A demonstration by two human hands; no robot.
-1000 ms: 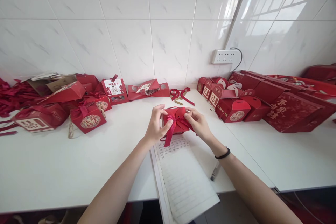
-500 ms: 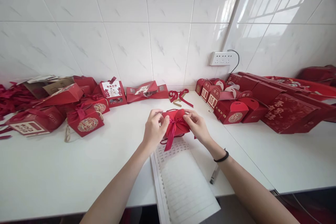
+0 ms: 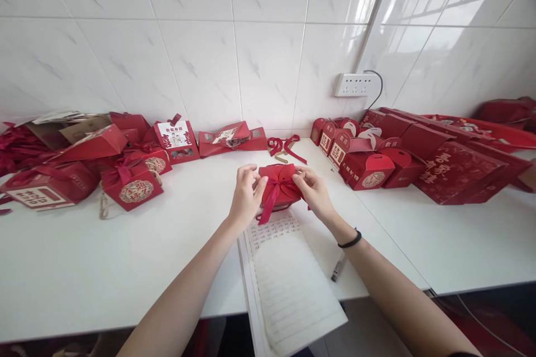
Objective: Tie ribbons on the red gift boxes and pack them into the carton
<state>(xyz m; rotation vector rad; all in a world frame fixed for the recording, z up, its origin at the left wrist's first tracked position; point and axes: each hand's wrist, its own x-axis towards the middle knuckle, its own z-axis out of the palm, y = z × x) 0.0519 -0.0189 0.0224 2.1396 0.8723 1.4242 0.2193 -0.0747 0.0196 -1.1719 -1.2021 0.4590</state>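
Observation:
Between my hands is a small red gift box (image 3: 278,172) with overlapping petal-like flaps on top and a dark pink ribbon (image 3: 271,201) tied across it, one tail hanging toward me. My left hand (image 3: 248,194) grips its left side, thumb at the front near the ribbon. My right hand (image 3: 313,192) pinches the right edge of the top between thumb and fingers. Below the box lies an open lined notebook (image 3: 297,290) with rows of handwriting near its top. A pen (image 3: 337,268) rests beside the notebook, close to my right forearm.
Red gift boxes (image 3: 132,184) with ribbons crowd the left side. Small arched boxes (image 3: 368,170) and large red bags (image 3: 458,170) stand at the right. Loose ribbon (image 3: 288,146) lies near the wall. A power strip (image 3: 355,85) is on the tiled wall. The white table's front edge is near.
The view has tipped slightly downward, so most things sit higher in the picture. Both hands still hold the box, which shows its top flaps and ribbon a little differently.

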